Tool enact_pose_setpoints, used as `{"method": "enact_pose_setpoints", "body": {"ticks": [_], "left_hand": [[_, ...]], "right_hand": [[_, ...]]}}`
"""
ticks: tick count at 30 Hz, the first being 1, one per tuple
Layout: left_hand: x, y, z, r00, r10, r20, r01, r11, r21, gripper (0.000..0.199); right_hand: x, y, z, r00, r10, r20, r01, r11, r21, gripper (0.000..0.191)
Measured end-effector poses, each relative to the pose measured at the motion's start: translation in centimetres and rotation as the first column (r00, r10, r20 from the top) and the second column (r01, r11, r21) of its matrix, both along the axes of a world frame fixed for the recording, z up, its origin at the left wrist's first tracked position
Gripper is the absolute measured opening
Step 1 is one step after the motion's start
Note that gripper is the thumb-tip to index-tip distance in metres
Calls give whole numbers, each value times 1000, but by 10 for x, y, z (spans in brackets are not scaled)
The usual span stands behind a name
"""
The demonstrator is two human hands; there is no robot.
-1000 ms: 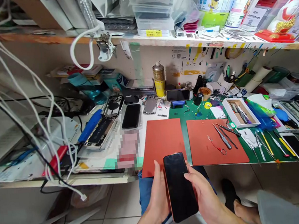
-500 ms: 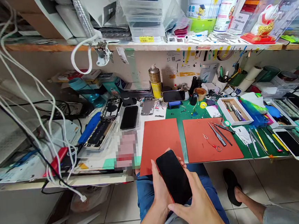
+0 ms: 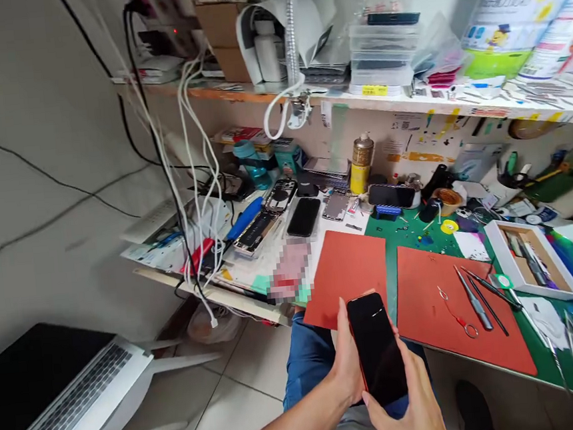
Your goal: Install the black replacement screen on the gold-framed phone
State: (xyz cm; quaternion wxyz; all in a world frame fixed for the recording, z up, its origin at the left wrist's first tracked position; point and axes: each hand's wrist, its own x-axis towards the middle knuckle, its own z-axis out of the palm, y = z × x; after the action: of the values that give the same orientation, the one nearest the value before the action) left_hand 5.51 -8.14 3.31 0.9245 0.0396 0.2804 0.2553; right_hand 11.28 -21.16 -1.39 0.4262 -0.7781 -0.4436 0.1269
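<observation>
Between my two hands is a smartphone (image 3: pixel 377 351) with a dark screen facing up and a thin red edge. My left hand (image 3: pixel 346 357) grips its left side, thumb along the edge. My right hand (image 3: pixel 415 398) is closed on the lower right side and bottom corner. The phone is tilted over my lap, in front of the table edge. Just beyond it lies a red-brown mat (image 3: pixel 349 273). A second mat (image 3: pixel 446 321) to the right carries a grey screwdriver (image 3: pixel 474 300), tweezers and a SIM pin on a red cord.
An opened phone (image 3: pixel 260 229) and a black-screened phone (image 3: pixel 304 217) lie on the left of the table. White cables (image 3: pixel 193 149) hang at the left. A laptop (image 3: pixel 77 407) rests on a white chair. A yellow spray can (image 3: pixel 361 165) and a tool box (image 3: pixel 531 260) stand farther back.
The view has swung left, bringing the laptop and chair into sight. Both hands still hold the phone, with much the same grip. The other person's leg has mostly left the picture.
</observation>
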Motion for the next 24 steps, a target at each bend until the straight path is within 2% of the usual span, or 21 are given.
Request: {"method": "enact_pose_setpoints", "body": {"ticks": [5,11,14,20,24], "left_hand": [[4,1,-3,1000,-8,3,8,1000,-7,90],[8,5,0,996,85,20,-85,996,28,76],[7,6,1,997,79,26,-80,996,42,77],[5,6,0,998,61,25,-62,996,59,81],[6,7,2,995,96,12,-96,994,59,79]], "right_hand": [[7,3,-3,999,2,47,-3,1000,23,81],[6,8,-2,997,-2,73,0,999,39,82],[5,9,-4,997,2,75,-5,999,47,82],[4,6,-21,996,3,92,-7,999,45,80],[2,6,-31,991,-19,129,13,999,42,82]]}}
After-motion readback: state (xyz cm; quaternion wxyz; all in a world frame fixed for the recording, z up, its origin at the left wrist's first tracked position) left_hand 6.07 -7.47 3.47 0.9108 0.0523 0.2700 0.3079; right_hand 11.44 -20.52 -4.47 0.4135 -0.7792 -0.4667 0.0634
